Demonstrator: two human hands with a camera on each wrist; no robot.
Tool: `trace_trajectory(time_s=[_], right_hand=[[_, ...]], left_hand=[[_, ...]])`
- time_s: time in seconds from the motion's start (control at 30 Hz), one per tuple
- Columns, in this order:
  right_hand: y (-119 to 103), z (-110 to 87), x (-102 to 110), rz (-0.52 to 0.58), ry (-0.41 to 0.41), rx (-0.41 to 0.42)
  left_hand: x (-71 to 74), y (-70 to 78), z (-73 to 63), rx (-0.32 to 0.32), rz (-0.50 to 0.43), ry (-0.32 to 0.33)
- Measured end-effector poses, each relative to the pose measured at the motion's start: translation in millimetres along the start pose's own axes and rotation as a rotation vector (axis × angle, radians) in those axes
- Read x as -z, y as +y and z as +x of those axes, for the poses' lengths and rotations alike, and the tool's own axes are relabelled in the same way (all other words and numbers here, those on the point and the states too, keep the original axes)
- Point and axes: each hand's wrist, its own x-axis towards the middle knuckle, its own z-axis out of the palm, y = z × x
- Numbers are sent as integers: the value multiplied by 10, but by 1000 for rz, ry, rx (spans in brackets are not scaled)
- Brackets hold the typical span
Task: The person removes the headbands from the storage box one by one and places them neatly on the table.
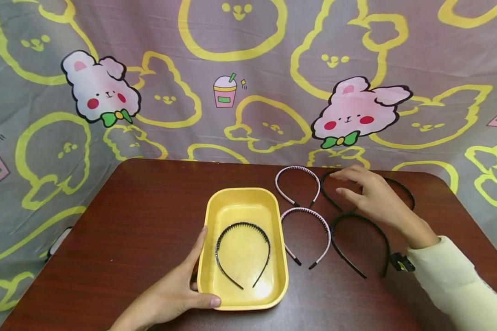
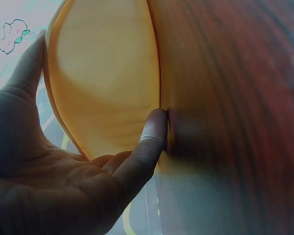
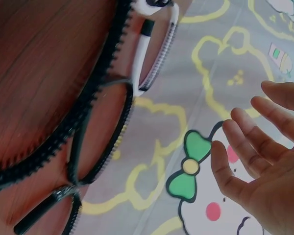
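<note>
My left hand (image 1: 170, 289) grips the yellow plastic tray (image 1: 205, 271) at its near left corner, thumb on the rim and a finger along the wall. The left wrist view shows the hand against the tray's outer side (image 2: 103, 73). Inside the tray lies one dark toothed headband (image 1: 243, 224). My right hand (image 1: 374, 195) hovers with spread fingers, holding nothing, over black headbands at the back right. One black headband (image 1: 401, 186) is partly hidden behind it, another (image 1: 327, 193) shows to its left. The right wrist view shows a toothed black headband (image 3: 63, 125) apart from the fingers.
Two pale pink headbands lie right of the tray, a back one (image 1: 297, 168) and a front one (image 1: 306, 210). Nearer me lies another black headband (image 1: 387, 243). The brown table (image 1: 120, 239) meets a patterned curtain (image 1: 248, 87) behind.
</note>
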Motion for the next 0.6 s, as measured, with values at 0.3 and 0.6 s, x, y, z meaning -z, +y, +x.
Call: trace_trajectory(time_s=[0.3, 0.6], right_hand=[[-224, 56, -72, 61, -33, 38], [-422, 100, -184, 96, -81, 95]], left_hand=[[-6, -2, -3, -10, -20, -6], [-1, -4, -1, 1, -13, -1]])
